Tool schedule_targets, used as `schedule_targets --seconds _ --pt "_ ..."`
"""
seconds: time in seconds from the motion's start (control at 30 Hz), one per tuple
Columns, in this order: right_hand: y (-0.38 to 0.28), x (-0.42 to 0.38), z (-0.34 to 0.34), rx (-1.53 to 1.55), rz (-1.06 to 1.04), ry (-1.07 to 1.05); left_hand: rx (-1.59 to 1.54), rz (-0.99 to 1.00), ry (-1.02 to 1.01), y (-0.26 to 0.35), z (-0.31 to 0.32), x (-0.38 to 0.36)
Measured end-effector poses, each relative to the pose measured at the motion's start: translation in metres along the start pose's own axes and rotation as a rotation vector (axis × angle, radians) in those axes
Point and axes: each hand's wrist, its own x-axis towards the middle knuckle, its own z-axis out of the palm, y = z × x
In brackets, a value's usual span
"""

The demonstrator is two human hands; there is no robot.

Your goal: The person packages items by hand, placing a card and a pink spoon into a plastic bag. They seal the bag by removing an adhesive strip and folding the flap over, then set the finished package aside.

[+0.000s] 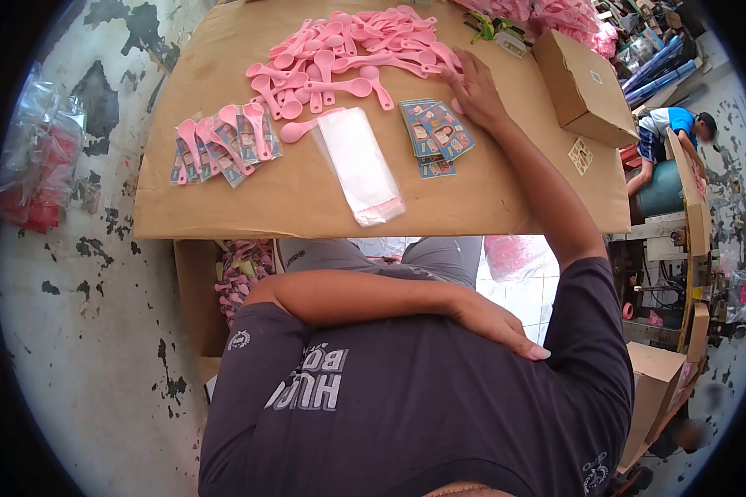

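Note:
My right hand (477, 93) lies on the table at the right edge of a pile of pink spoons (373, 37), fingers slightly apart. It touches the spoons there, and a pink piece shows beside the thumb. My left hand (497, 325) rests flat across my stomach, holding nothing. Near my right hand are stacked printed cards (439, 132). A stack of clear plastic sleeves (358, 161) lies at the table's middle, with one pink spoon (300, 128) at its upper left. Further left, several bagged cards with pink spoons (228, 145) overlap.
The brown table (290, 207) has a cardboard box (584, 87) at its right, near a small green item (493, 29). Pink bags (555, 21) lie beyond. Plastic bags (37, 153) hang at left. Another person (671, 124) bends over at far right.

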Motion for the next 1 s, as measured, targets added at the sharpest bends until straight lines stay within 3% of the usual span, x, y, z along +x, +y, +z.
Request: schedule_targets --seconds 0.1,0.27,0.33,0.37,0.43,0.47,0.5,0.57,0.7,0.9,1.0 --pt "-0.009 0.018 0.011 0.063 0.021 -0.045 0.036 0.059 -0.018 0.001 -0.006 0.003" --pt "-0.027 0.046 0.034 0.088 -0.113 -0.091 0.06 0.091 0.074 -0.001 -0.009 -0.007" --pt "-0.031 0.053 0.042 0.198 -0.341 -0.137 0.077 0.092 0.099 -0.001 -0.01 -0.012" --pt "-0.036 0.054 0.037 0.2 -0.343 -0.132 0.071 0.124 0.097 -0.003 -0.012 -0.015" --pt "-0.05 0.051 0.022 0.481 -0.296 -0.305 0.065 0.15 0.093 -0.003 -0.014 -0.02" --pt "-0.045 0.048 0.026 0.546 -0.312 -0.167 0.067 0.136 0.105 -0.002 -0.013 -0.023" --pt "-0.038 0.048 0.03 0.548 -0.31 -0.161 0.066 0.121 0.116 -0.001 -0.012 -0.024" --pt "-0.028 0.055 0.03 0.833 -0.094 0.044 0.028 0.126 0.109 -0.006 -0.01 -0.025" --pt "-0.012 0.06 0.032 1.085 0.204 0.152 -0.055 0.086 0.076 -0.009 -0.009 -0.028" --pt "-0.011 0.057 0.033 1.29 0.343 0.244 0.048 0.133 0.093 -0.02 -0.008 -0.026" --pt "-0.01 0.056 0.032 1.25 0.371 0.203 0.137 0.159 0.163 -0.014 -0.004 -0.032"
